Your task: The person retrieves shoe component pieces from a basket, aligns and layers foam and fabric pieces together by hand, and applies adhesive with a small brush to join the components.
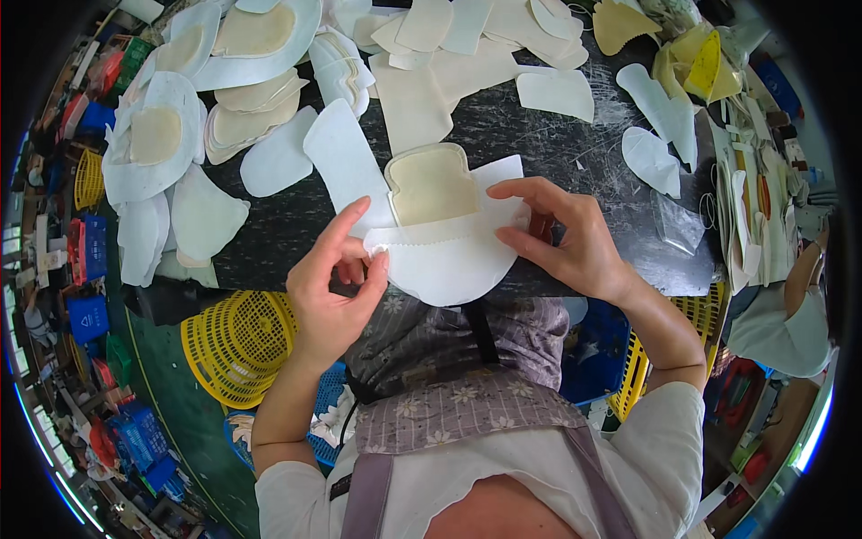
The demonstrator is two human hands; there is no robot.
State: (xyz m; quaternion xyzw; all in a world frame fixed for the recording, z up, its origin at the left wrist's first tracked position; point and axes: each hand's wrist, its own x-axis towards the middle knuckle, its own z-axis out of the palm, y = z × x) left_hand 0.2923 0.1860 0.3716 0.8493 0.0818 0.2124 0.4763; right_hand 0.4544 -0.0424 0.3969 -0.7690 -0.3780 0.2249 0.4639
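In front of me at the table's near edge lies a white sheet piece [449, 265] with a rounded lower edge and a zigzag-cut strip across it. A cream pad [433, 184] with a raised rim stands out above that strip, and a long white flap [346, 153] reaches up to its left. My left hand [334, 287] is at the piece's left side, index finger and thumb apart, the thumb tip against its edge by a small crumpled white bit. Over the right edge is my right hand [566, 235], thumb and index finger spread, other fingers curled and partly hidden.
Stacks of white and cream cut pieces [256, 112] cover the table's left and far side. A yellow scoop-like piece [705, 65] and clear plastic [678, 223] lie at the right. Below stand a yellow basket [238, 346] and a blue bin [597, 350]. Another person's sleeve [781, 332] shows far right.
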